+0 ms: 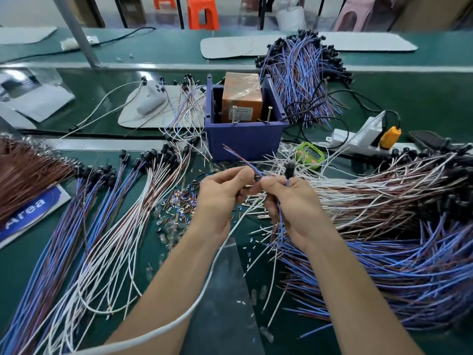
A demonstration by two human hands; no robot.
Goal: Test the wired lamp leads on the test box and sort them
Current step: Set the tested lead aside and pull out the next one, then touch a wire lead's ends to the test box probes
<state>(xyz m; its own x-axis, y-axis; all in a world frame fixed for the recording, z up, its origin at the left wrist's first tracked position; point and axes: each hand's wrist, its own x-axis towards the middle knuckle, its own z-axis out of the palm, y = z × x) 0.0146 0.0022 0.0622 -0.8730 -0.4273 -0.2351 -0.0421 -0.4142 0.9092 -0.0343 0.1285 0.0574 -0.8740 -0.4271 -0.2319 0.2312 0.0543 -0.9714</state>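
Head view: a blue-brown lead [252, 168] is held just in front of the test box [245, 140]. The left hand [220, 198] has its fingers pinched near the bare ends, and the right hand [289, 203] has its fingers clamped below the lamp socket [290, 168]. Sorted rows [102, 213] lie left on the bench [422, 98]. The heap [396, 226] at right probably awaits testing.

Green bench [409, 93]; orange stools [203, 12], pink stool [354, 14] behind.

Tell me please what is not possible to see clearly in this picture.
Head view:
Held lead: its middle is covered by the left hand and right hand.
Green timer display: too small.
Blue sign: cut by the left edge, only "Area" reads.
Test box label: blurred.
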